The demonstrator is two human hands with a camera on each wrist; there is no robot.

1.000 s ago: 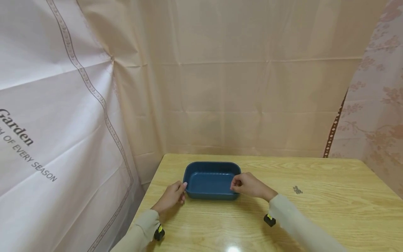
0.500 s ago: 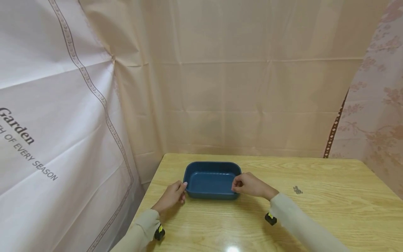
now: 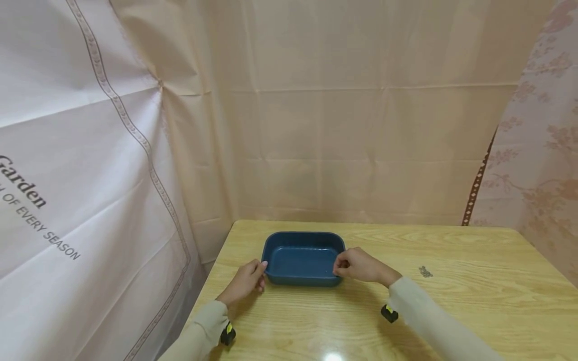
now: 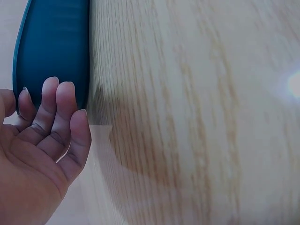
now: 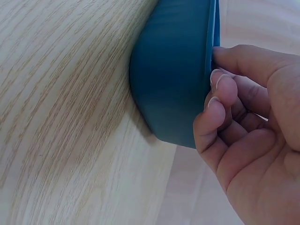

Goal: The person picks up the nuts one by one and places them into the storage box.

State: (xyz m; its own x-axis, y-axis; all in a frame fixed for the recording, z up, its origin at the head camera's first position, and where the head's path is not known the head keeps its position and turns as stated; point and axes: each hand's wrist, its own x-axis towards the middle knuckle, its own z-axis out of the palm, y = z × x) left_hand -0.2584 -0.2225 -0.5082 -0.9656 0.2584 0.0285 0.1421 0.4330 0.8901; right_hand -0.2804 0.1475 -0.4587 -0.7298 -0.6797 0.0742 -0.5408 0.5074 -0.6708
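A dark blue rectangular dish (image 3: pixel 304 281) with rounded corners stands on the table. At its front left corner my left hand (image 3: pixel 244 282) pinches the rim, thumb on top; in the left wrist view the other fingers of the left hand (image 4: pixel 42 140) curl loosely outside the wall. Over the front right corner is my right hand (image 3: pixel 359 264), its fingertips bent just inside the rim. The right wrist view shows several curled fingers of the right hand (image 5: pixel 253 122) close against the dish's wall (image 5: pixel 171 79); whether they pinch anything is hidden. A tiny pale speck (image 3: pixel 326 271) lies inside the dish.
On the wooden table (image 3: pixel 474 301), right of the dish, lies a small cluster of grey pieces (image 3: pixel 425 272), too small to identify. A beige curtain (image 3: pixel 316 125) hangs behind the table, with a white printed one (image 3: pixel 90 200) on the left.
My right hand has shifted slightly rightward along the front right corner of the dish. A tiny speck now shows by its fingertips. The left hand and the dish stay in place.
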